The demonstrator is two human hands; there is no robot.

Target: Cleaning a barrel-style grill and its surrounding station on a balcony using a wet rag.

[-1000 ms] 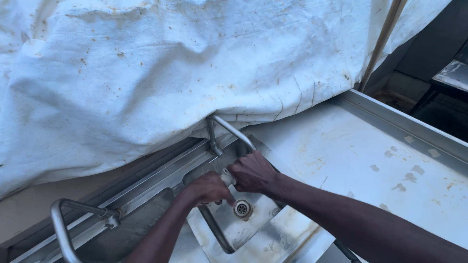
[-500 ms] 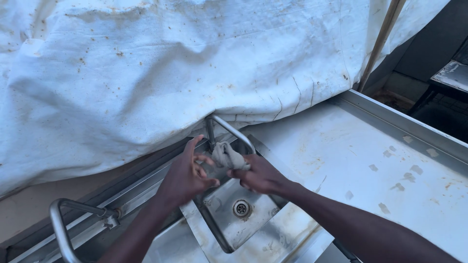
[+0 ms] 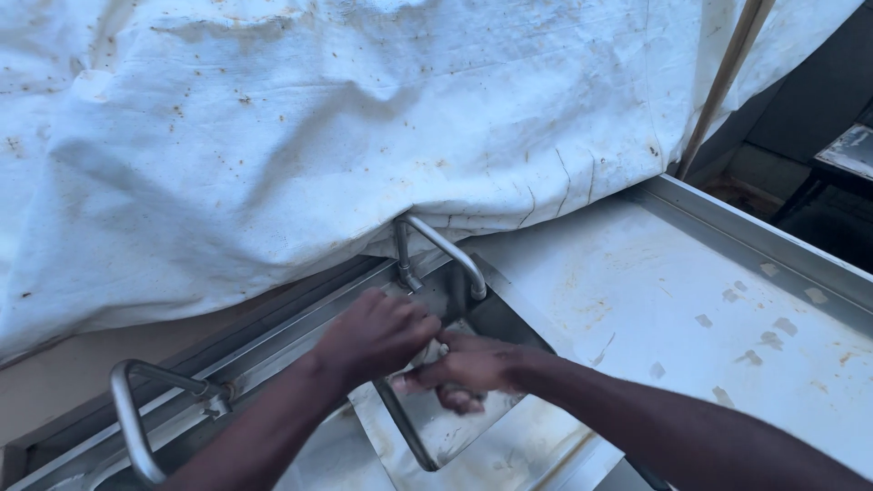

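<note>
Above the hands hangs a white sheet [image 3: 318, 136] speckled with brown rust-coloured spots. The cloth [image 3: 435, 351] between them is pale grey. The sink [image 3: 436, 432], tap [image 3: 441, 247] and tabletop [image 3: 655, 300] are dull silver steel, stained yellowish-brown.

Faucet [image 3: 441, 250] and tarp [image 3: 318, 136] crowd the sink [image 3: 509, 323].

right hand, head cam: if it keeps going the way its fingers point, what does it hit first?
The right hand points left across the sink basin, fingers around a small grey cloth. Straight on, it meets the left hand, which already lies over it at the cloth. Depth between them is unclear, but they look in contact.
</note>
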